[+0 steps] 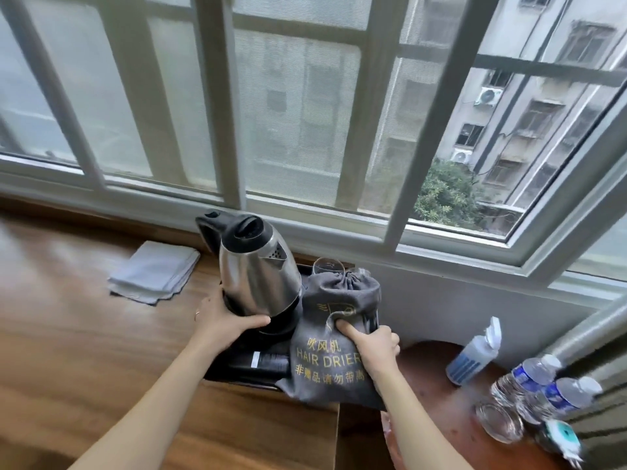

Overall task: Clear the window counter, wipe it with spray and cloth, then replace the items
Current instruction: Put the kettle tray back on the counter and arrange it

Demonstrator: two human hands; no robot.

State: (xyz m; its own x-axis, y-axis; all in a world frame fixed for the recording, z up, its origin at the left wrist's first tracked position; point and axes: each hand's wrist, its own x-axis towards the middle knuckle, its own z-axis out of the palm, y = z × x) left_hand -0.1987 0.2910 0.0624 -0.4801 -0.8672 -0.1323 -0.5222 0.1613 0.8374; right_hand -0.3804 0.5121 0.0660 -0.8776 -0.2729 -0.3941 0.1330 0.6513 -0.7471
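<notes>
A black tray (237, 366) sits at the right end of the wooden window counter (84, 351). On it stand a steel kettle (258, 269), a grey hair-drier bag (334, 337) and glasses (328, 265) behind the bag. My left hand (222, 322) grips the tray's left side at the kettle's base, thumb along the front. My right hand (375, 344) grips the tray's right side, thumb pressed into the bag. A folded grey cloth (154, 271) lies on the counter to the left. The spray bottle (475, 354) lies tilted on the round table at right.
A round reddish table (437, 401) stands below the counter's right end, holding two water bottles (543, 388), a glass jar (498, 422) and a small plug-like item (561, 435). The window frame (305, 212) runs right behind the counter. A grey curtain (597, 337) hangs at far right.
</notes>
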